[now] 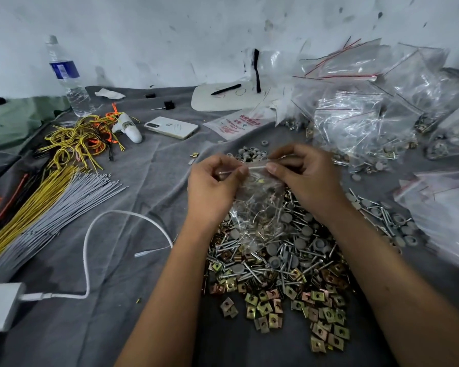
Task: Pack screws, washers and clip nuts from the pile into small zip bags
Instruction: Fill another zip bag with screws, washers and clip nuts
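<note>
Both hands (260,178) pinch the zip bag's (255,205) top edge between them.

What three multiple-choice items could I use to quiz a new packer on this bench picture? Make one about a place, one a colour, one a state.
1. Where is the white phone?
A. left of and beyond the hands
B. on the hardware pile
C. inside a bag

2. What colour is the water bottle label?
A. red
B. blue
C. green

3. How is the small zip bag held?
A. lying untouched
B. in one hand only
C. pinched at its top by both hands

Answers: 1 A, it lies on the grey cloth; 2 B, a blue band shows; 3 C, left hand and right hand pinch the top edge.
</note>
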A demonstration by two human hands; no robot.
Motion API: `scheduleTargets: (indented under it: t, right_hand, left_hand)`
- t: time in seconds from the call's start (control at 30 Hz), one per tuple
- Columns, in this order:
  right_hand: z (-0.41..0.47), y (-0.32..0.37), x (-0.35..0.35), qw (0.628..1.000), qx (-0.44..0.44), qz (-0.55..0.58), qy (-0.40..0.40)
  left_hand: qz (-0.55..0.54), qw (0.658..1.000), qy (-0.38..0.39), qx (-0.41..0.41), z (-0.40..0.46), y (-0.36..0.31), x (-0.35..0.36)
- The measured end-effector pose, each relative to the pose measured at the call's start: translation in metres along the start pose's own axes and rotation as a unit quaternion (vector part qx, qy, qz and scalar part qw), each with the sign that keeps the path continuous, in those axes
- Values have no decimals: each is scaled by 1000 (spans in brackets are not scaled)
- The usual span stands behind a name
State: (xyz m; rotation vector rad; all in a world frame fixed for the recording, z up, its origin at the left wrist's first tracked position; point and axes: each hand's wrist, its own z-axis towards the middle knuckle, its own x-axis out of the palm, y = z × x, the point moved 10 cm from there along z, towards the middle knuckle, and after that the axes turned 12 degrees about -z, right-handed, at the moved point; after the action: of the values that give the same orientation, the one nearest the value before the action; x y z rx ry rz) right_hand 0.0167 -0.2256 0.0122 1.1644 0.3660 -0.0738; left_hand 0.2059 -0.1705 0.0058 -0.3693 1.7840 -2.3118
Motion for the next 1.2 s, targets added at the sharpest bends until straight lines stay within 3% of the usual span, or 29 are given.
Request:
scheduleTargets:
  t: [0.07, 0.13, 0.23, 0.37, 0.6, 0.8, 1.2]
  right_hand:
    - [-2, 6, 2, 999, -25, -26, 10]
    - [-4, 17, 4, 995, -66, -67, 18]
    - [-5, 23, 3, 992, -87, -92, 20]
    - [-6, 24, 6, 986, -103, -131, 29]
    - [-6, 32, 0, 968, -147, -202, -9]
    - [-8, 38, 3, 961, -169, -221, 4]
    - [-7, 30, -4, 964, -131, -233, -1]
  left_hand:
    - [126, 990, 23, 53, 1, -12, 6]
    - [245, 959, 65, 125, 2, -31, 20]
    - [300, 930, 122, 172, 5, -45, 36]
    - [341, 916, 151, 147, 14, -42, 44]
    - [343, 911, 164, 161, 9, -38, 48]
    - [338, 904, 186, 188, 4, -37, 56]
    - [295, 945, 121, 69, 18, -16, 27]
